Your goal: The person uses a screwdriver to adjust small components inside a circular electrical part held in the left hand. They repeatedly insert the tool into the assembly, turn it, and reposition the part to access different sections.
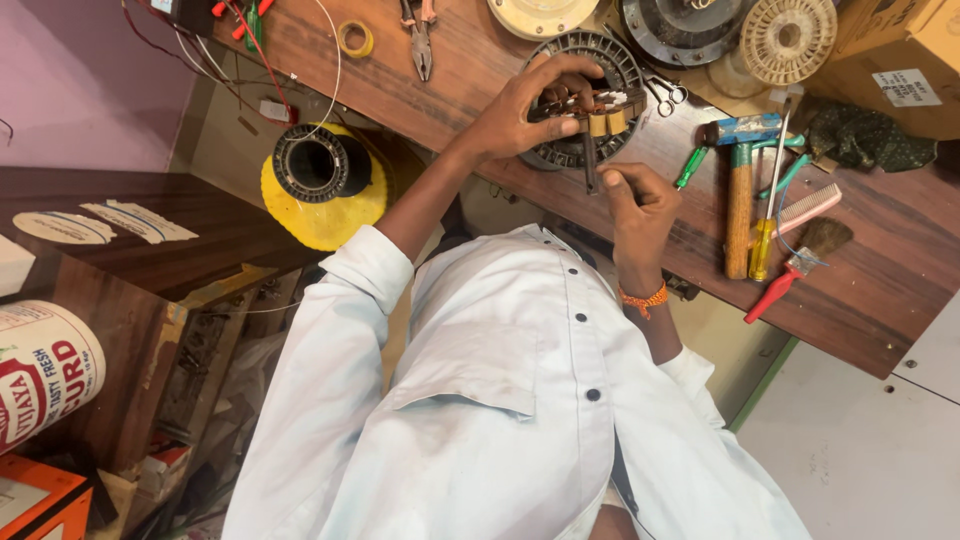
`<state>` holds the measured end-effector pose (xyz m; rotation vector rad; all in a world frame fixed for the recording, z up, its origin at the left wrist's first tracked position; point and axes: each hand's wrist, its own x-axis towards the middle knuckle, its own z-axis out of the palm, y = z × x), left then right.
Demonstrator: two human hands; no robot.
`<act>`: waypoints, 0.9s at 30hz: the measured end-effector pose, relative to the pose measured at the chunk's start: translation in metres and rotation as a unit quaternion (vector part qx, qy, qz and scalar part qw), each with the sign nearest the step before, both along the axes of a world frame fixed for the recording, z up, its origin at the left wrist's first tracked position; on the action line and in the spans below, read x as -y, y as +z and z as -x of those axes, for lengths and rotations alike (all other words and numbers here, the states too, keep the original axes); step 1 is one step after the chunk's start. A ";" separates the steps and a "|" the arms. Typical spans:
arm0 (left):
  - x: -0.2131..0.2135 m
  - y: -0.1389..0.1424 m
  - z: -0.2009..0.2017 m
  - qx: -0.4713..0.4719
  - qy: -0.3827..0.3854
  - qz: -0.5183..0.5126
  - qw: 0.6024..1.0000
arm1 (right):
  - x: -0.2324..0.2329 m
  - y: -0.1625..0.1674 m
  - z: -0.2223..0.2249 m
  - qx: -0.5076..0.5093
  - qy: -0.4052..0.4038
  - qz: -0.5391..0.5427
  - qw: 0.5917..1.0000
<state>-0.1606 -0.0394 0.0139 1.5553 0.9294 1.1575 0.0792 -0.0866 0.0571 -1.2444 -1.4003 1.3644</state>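
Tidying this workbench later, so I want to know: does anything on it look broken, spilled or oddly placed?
Nothing looks spilled or broken. The left hand steadies a round stator and the right hand grips a thin tool. The hammer, screwdrivers, brush and pliers lie loosely scattered on the bench.

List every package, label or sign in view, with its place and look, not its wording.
White round tub with red print: lower left edge, on its side.
Brown cardboard box: top right, on the wooden bench, with a white rectangular label.
Two torn white paper stickers: left, on the dark wooden surface.
Orange carton: bottom left corner.
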 end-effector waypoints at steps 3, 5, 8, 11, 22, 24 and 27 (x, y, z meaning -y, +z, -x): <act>-0.003 0.000 -0.001 -0.043 0.000 0.005 0.999 | 0.000 0.001 -0.002 -0.032 -0.014 0.016 0.999; -0.005 0.000 -0.002 -0.013 -0.022 0.002 1.000 | 0.000 -0.001 -0.004 -0.014 0.005 -0.010 1.000; -0.002 0.003 -0.004 -0.018 -0.003 -0.063 0.998 | 0.004 -0.011 -0.005 0.088 0.060 -0.055 0.993; 0.007 0.007 -0.016 -0.104 0.064 -0.111 0.986 | 0.011 -0.028 -0.006 0.187 0.068 -0.054 0.978; 0.015 -0.014 -0.052 -0.138 0.228 -0.135 0.954 | -0.014 0.017 -0.045 0.198 0.010 -0.246 0.949; 0.010 -0.018 -0.041 -0.152 0.202 -0.136 0.958 | -0.023 0.039 -0.043 0.138 0.018 -0.221 0.965; 0.005 -0.018 -0.031 -0.170 0.174 -0.181 0.953 | -0.042 0.058 -0.031 0.199 0.102 -0.280 0.933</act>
